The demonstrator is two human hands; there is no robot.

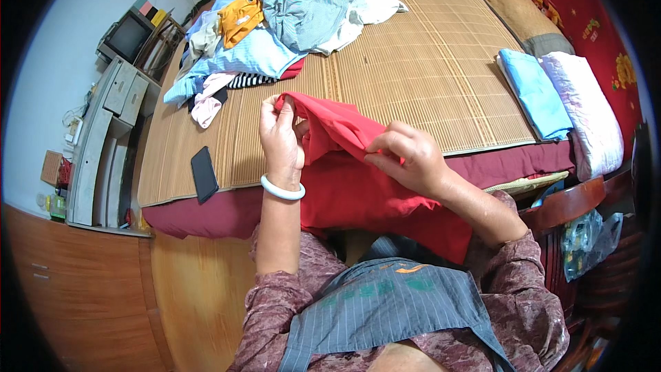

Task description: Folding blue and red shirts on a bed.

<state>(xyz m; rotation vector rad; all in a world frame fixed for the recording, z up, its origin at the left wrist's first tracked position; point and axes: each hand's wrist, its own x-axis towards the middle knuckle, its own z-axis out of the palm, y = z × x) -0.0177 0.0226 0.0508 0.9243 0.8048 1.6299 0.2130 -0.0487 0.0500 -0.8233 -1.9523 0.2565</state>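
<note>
A red cloth garment (356, 186) hangs between my two hands above the near edge of the bed and drapes down over my lap. My left hand (281, 137), with a pale bangle at the wrist, pinches one upper corner of it between thumb and fingers. Lower and to the right, my right hand (408, 157) grips the same upper edge. The fabric sags in folds between the two grips. Which kind of garment it is, I cannot tell.
A bamboo mat (403, 77) covers the bed. On it lie a heap of mixed clothes (304, 15), a black smartphone (204, 174) and a folded blue cloth (534, 95). Beside that is a folded white-pink quilt (583, 113). A wooden chair (563, 201) stands at right.
</note>
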